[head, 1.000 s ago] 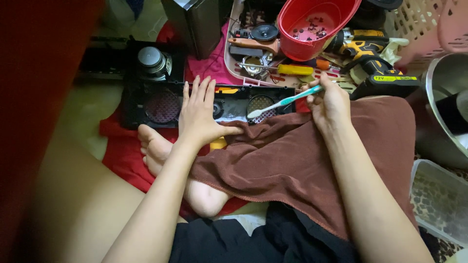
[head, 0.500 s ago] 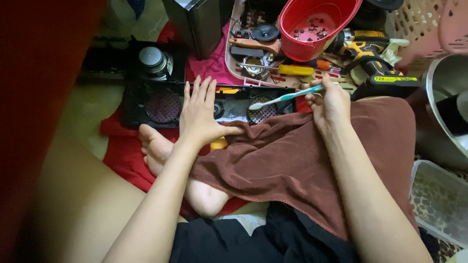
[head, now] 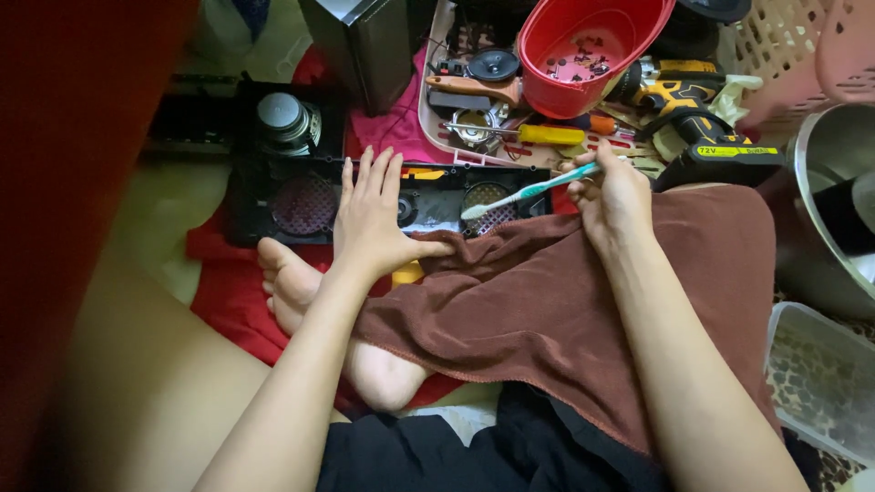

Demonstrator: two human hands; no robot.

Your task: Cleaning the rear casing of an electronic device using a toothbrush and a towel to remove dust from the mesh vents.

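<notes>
Head view: right hand (head: 618, 196) pinches toothbrush (head: 529, 191), bristles pointing left of grip over speaker panel (head: 428, 205); left hand (head: 374, 219) flat, open, holding nothing, rests on it.

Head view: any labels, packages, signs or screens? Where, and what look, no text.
Yellow rectangular label strip with dark print: on the black battery base of the yellow-and-black cordless drill, upper right, just beyond the right hand.
No packages, signs or screens in view.

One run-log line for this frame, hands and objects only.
left hand: flat on black speaker panel | right hand: holding toothbrush, bristles over round grille | lap: brown towel
</notes>
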